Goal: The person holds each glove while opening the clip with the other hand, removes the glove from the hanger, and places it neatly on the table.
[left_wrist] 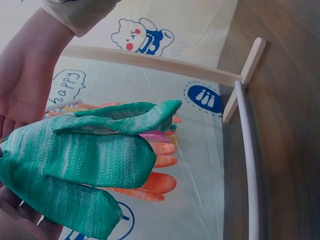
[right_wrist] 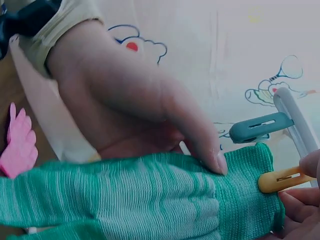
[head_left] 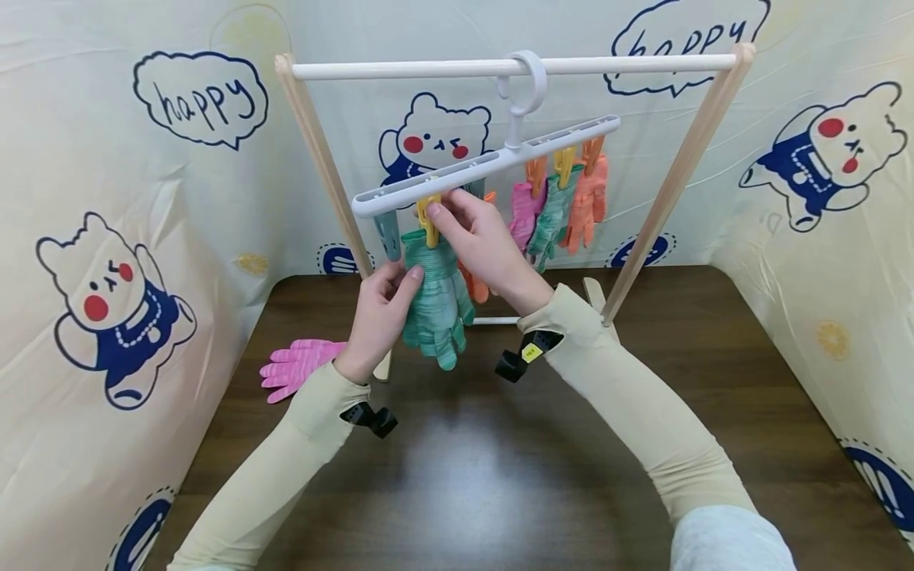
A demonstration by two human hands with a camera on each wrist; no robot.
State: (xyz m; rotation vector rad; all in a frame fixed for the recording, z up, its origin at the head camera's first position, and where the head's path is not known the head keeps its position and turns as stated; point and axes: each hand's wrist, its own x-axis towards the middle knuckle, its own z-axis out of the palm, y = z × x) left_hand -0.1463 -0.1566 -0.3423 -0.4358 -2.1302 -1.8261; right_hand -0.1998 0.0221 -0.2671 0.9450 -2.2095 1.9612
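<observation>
A green striped glove [head_left: 434, 305] hangs fingers down from a yellow clothespin [head_left: 428, 222] on the white hanger [head_left: 485, 168]. My left hand [head_left: 382, 313] holds the glove near its cuff, thumb in front and fingers behind. With thumb and fingers, my right hand [head_left: 485, 242] pinches the yellow clothespin. In the right wrist view the clothespin's tip [right_wrist: 272, 182] overlaps the ribbed cuff. A blue-grey clothespin [head_left: 388, 234] hangs just left of it. Behind my right hand, an orange glove [head_left: 474, 284] is partly hidden.
The hanger hooks over a white rod [head_left: 400, 71] on a wooden frame [head_left: 674, 182]. At its far end hang pink [head_left: 524, 210], green [head_left: 553, 214] and orange gloves [head_left: 588, 198]. A pink glove [head_left: 296, 369] lies on the brown table [head_left: 571, 476] at left.
</observation>
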